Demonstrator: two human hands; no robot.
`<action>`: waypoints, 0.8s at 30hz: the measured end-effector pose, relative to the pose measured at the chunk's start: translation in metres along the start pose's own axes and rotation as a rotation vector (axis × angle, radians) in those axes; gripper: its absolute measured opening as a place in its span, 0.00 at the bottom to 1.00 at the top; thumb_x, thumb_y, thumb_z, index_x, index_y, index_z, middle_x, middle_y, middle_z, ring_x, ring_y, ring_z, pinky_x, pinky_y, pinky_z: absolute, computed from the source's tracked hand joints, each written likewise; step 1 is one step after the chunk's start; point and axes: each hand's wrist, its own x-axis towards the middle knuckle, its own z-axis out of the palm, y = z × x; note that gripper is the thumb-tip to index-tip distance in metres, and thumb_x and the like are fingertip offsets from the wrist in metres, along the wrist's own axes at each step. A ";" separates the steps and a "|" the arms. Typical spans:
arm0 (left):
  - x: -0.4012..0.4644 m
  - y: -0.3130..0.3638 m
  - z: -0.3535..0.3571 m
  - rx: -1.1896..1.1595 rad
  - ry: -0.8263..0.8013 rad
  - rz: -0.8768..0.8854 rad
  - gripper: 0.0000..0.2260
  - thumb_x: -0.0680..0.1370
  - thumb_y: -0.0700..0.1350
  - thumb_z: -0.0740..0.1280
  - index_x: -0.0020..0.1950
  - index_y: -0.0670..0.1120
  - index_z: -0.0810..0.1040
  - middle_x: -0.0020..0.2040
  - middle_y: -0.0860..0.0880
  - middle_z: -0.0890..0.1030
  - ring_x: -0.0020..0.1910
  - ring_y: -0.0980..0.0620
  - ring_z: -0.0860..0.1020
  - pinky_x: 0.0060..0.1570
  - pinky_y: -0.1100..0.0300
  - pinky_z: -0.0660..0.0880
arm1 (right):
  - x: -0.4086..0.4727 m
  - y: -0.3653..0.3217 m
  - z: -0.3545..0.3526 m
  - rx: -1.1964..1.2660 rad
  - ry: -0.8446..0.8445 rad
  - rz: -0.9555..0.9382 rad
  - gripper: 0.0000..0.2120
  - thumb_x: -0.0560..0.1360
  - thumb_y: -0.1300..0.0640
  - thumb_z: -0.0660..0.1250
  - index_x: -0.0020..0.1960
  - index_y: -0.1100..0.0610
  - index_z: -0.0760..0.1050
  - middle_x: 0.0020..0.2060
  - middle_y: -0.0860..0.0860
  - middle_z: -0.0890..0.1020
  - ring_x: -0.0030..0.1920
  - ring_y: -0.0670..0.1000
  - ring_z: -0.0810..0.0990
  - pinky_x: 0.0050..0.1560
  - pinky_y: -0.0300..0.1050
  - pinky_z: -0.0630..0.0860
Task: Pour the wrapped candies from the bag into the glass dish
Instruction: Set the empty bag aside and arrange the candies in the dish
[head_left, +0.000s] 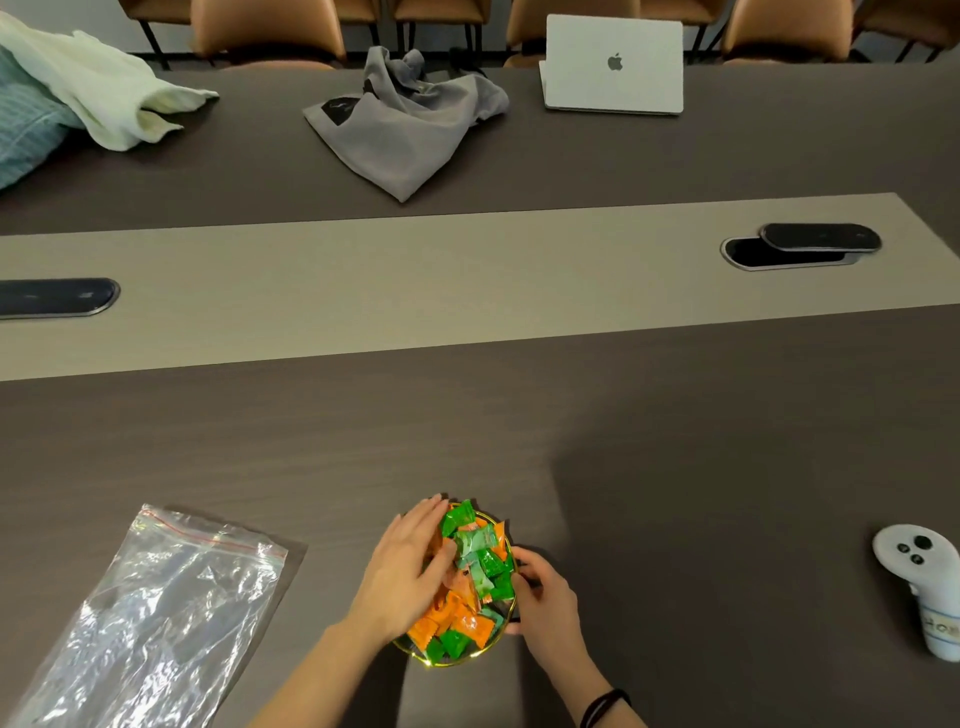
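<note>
Candies in green and orange wrappers (470, 577) fill the small round glass dish with a gold rim (457, 661), heaped above its edge, near the front of the dark wood-grain counter (675, 415). The left hand (410, 566) lies flat on the pile, fingers (423, 512) spread and gripping nothing. The right hand (543, 597) cups the dish's right rim, fingers curled against it. The clear zip-top plastic bag (161, 613) lies flat and empty, well left of the dish.
</note>
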 end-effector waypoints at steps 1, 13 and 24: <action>-0.006 0.000 0.003 0.017 0.012 0.034 0.32 0.73 0.66 0.47 0.73 0.53 0.56 0.75 0.56 0.58 0.73 0.62 0.53 0.73 0.61 0.45 | 0.000 0.000 0.000 0.007 -0.003 0.000 0.16 0.77 0.64 0.58 0.47 0.42 0.73 0.45 0.44 0.79 0.46 0.46 0.80 0.37 0.43 0.83; -0.015 0.009 0.006 0.204 0.139 0.163 0.25 0.77 0.58 0.50 0.73 0.52 0.58 0.74 0.59 0.54 0.73 0.64 0.46 0.71 0.63 0.34 | -0.003 -0.005 -0.004 0.044 -0.031 0.018 0.13 0.77 0.64 0.58 0.55 0.51 0.75 0.46 0.46 0.79 0.44 0.44 0.80 0.28 0.33 0.79; -0.010 -0.007 0.001 0.472 -0.137 0.289 0.20 0.76 0.53 0.54 0.68 0.52 0.69 0.67 0.56 0.74 0.67 0.57 0.69 0.68 0.58 0.47 | 0.000 -0.009 -0.006 0.005 -0.043 -0.009 0.13 0.78 0.65 0.57 0.55 0.52 0.75 0.43 0.43 0.77 0.43 0.45 0.79 0.26 0.33 0.78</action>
